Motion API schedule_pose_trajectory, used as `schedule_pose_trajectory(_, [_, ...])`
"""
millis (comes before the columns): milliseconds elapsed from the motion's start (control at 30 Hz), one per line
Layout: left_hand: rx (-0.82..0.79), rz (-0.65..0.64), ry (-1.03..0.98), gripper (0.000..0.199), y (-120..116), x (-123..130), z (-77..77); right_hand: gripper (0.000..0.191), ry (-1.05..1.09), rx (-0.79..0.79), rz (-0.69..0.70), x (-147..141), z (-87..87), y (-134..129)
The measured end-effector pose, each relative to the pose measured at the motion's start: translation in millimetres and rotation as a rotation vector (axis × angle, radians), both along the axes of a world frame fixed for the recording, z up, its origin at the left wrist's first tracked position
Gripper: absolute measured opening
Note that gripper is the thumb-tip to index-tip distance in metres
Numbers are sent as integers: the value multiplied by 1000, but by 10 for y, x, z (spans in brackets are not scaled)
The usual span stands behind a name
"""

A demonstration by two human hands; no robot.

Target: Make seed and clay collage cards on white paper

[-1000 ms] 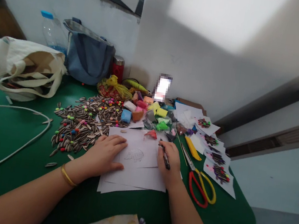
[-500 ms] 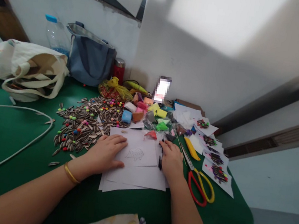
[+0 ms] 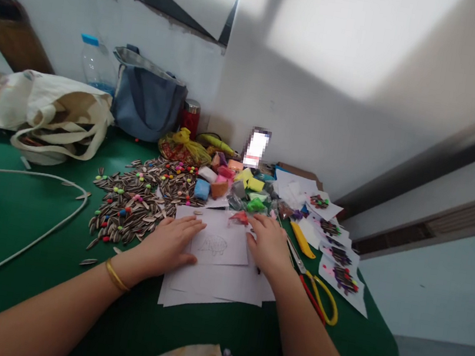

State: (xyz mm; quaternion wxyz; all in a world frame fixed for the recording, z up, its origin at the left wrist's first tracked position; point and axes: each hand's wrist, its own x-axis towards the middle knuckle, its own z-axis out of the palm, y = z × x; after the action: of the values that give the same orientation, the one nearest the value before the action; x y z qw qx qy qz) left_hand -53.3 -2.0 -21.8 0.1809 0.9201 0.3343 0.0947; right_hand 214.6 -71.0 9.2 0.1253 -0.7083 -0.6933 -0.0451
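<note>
A sheet of white paper (image 3: pixel 230 257) with a small pencil-like drawing of a round-backed animal lies on top of other white sheets. My left hand (image 3: pixel 171 244) rests flat on its left edge, fingers spread, holding nothing. On the right edge lies my right hand (image 3: pixel 269 245), its fingers apart and nothing in them. The fingertips are close to a red clay packet (image 3: pixel 239 218). A dark pen is mostly hidden under my right hand. Scissors (image 3: pixel 318 297) with red and yellow handles lie right of that hand, partly behind my forearm, beside a yellow cutter (image 3: pixel 302 239).
Left of the paper spreads a pile of sunflower seeds (image 3: pixel 135 204) with coloured beads. Clay packets (image 3: pixel 219 189), a phone (image 3: pixel 257 147) and bags (image 3: pixel 145 105) stand behind. Decorated cards (image 3: pixel 359 300) line the right; a white cable (image 3: pixel 26 247) curves at left.
My right hand has shifted slightly left onto the paper's edge and now covers most of the pen. The view has tilted a little. My left hand stays on the paper.
</note>
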Motion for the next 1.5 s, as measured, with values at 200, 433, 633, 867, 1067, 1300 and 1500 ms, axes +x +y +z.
schedule_pose_trajectory(200, [57, 7, -55, 63, 4, -8, -37, 24, -13, 27, 77, -165, 15, 202])
schedule_pose_trajectory(433, [116, 56, -211, 22, 19, 11, 65, 29, -17, 54, -314, 409, 242, 323])
schedule_pose_trajectory(633, [133, 102, -241, 27, -12, 40, 153, 27, -11, -99, -577, 916, 253, 411])
schedule_pose_trajectory(867, [116, 92, -260, 27, -12, 38, 139, 21, -22, -254, -558, 956, 19, 769])
schedule_pose_trajectory(1067, [86, 108, -336, 23, -15, 27, 139, 26, 28, 46, -384, 677, 196, 643])
schedule_pose_trajectory(1300, [-155, 150, -551, 21, -74, 29, 111, 19, 372, 88, 259, -301, 165, 147])
schedule_pose_trajectory(1500, [-682, 212, -699, 27, -110, 115, 122, 16, 394, 208, 401, -577, 0, 22])
